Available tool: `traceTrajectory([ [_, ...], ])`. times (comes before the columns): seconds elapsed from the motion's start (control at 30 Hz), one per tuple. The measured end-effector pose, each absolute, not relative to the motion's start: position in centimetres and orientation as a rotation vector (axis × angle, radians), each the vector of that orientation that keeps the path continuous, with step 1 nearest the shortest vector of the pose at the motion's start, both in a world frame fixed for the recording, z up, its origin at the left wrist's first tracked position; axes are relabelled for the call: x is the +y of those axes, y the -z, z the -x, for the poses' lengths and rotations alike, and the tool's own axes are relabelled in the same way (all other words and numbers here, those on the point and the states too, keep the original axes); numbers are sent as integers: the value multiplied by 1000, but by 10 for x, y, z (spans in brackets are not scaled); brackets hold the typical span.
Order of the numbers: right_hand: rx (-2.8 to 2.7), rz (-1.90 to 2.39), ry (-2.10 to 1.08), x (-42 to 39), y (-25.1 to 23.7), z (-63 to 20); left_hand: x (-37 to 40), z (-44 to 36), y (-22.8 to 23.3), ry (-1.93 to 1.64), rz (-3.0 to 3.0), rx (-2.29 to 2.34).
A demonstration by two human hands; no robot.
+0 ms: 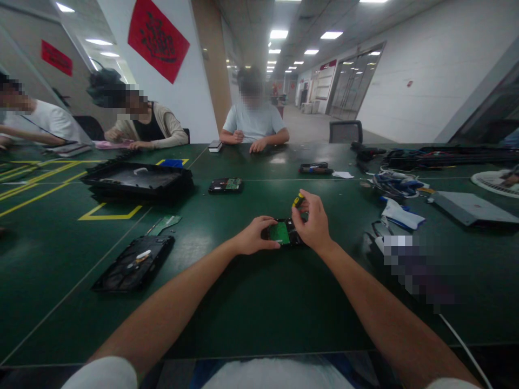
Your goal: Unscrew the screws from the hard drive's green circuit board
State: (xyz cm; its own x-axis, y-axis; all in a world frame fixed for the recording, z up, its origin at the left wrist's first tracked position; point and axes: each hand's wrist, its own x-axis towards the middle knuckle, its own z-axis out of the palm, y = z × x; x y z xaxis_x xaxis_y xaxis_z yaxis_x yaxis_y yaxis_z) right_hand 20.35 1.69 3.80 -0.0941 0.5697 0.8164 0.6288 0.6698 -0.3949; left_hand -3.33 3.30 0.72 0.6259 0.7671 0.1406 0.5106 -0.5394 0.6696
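Note:
In front of me a black hard drive with a green circuit board [279,233] lies on the table. My left hand [256,236] grips its left side, thumb at the near edge and fingers at the far edge. My right hand [315,222] is over the drive's right end, pinching a short screwdriver with a yellow and black handle [298,200]. The fingers hide the screwdriver's tip, so I cannot tell whether it touches a screw. A second drive with a green board [226,185] sits farther off to the left.
Left are an opened black casing [135,265], a green board [165,224] and stacked black trays [138,181]. Right are a bundle of cables [391,183], a white-and-blue glove [401,213], a grey metal box [474,208] and dark-handled tools [315,168]. Several people sit across the table [251,302].

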Motion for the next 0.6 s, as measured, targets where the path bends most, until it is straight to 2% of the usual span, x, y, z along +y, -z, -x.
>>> traceTrajectory([
  [0.6,-1767,973,112,18,-40,-205,32,34,-10,-561,-2243,994],
])
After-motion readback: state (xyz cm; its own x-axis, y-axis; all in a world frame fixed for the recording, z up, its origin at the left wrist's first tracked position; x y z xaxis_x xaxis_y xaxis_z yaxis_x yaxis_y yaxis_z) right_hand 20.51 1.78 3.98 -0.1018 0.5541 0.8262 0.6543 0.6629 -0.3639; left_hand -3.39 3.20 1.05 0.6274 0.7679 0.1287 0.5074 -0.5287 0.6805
